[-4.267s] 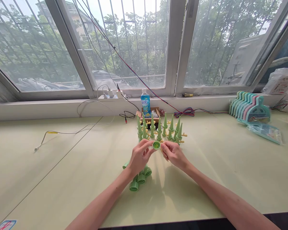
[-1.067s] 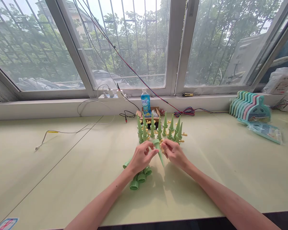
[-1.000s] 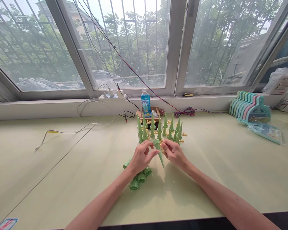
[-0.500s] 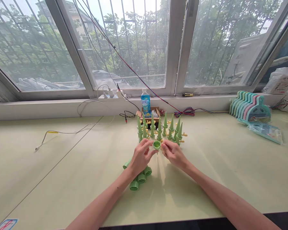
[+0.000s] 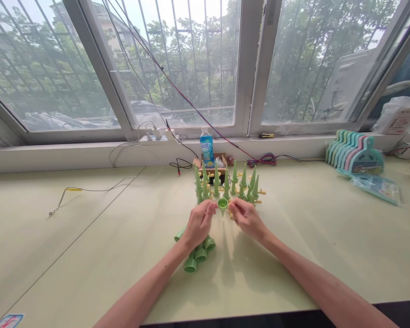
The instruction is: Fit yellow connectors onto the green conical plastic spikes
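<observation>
Between my hands, a green plant watering spike [image 5: 222,204] has its hollow round end facing me and its point downward. My right hand [image 5: 248,217] is closed at its right side, fingers pinching what looks like its small yellow valve. At the left rim sits my left hand [image 5: 200,222], thumb and fingers pressed together on the spike's side; the exact contact is hidden. Just beyond, several finished-looking green spikes [image 5: 242,184] with yellow valves stand point up. Several green ribbed caps [image 5: 201,253] lie partly under my left wrist.
Behind the standing spikes are a blue bottle [image 5: 207,148] and an open cardboard box [image 5: 222,169]. Cables [image 5: 264,160] run along the back of the table [image 5: 99,255]. Teal and pink hangers [image 5: 357,152] stand at the far right, a bagged teal item [image 5: 372,184] before them.
My left fingers have shifted from a spread hold around the spike's rim to a closed pinch at its left side. The spike's point now shows. My right hand keeps its grip.
</observation>
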`<state>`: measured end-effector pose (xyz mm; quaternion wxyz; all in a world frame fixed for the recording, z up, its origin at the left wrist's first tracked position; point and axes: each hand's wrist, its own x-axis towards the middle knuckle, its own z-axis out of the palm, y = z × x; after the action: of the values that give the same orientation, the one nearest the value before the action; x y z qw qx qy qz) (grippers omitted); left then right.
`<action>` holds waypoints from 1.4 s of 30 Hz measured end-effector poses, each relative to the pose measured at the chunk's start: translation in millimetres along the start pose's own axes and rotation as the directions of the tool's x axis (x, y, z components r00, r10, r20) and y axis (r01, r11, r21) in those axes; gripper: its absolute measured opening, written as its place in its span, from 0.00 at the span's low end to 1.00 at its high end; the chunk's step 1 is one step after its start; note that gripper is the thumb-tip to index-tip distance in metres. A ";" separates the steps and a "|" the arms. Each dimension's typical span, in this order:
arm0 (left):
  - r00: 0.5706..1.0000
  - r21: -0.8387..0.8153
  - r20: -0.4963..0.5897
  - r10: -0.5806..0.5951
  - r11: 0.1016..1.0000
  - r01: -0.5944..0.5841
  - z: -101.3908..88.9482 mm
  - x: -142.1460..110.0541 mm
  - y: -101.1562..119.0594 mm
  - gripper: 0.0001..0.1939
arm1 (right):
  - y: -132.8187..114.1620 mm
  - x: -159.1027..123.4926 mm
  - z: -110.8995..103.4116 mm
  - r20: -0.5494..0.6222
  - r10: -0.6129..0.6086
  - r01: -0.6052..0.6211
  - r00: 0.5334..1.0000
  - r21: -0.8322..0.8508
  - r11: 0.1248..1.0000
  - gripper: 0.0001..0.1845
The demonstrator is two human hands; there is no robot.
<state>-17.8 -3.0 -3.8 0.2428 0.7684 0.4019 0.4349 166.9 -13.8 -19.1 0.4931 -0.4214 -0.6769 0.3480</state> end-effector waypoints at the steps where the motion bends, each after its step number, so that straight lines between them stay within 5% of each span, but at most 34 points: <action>1: 1.000 0.003 -0.003 -0.013 1.000 0.013 0.2 0.2 -0.5 0.26 | 0.2 -0.1 0.1 0.008 -0.006 0.006 1.000 -0.005 1.000 0.19; 17: 0.950 -0.113 0.159 -0.268 0.951 0.288 4.9 2.8 -9.5 0.35 | 0.7 -1.2 0.8 0.088 -0.033 0.035 0.996 -0.030 0.999 0.18; 33: 0.943 -0.053 0.217 -0.250 0.962 0.267 0.9 0.1 -9.2 0.31 | 6.1 0.1 0.4 0.074 -0.025 0.025 0.997 -0.001 1.000 0.16; 42: 0.978 -0.047 0.190 -0.091 0.994 0.102 -2.0 1.8 -2.7 0.26 | 5.5 0.1 -0.4 0.071 -0.021 0.021 0.997 0.003 1.000 0.17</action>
<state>-20.1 0.1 -3.9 0.3220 0.7783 0.4016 0.3597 168.5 -11.5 -23.8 0.4728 -0.4011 -0.6980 0.3582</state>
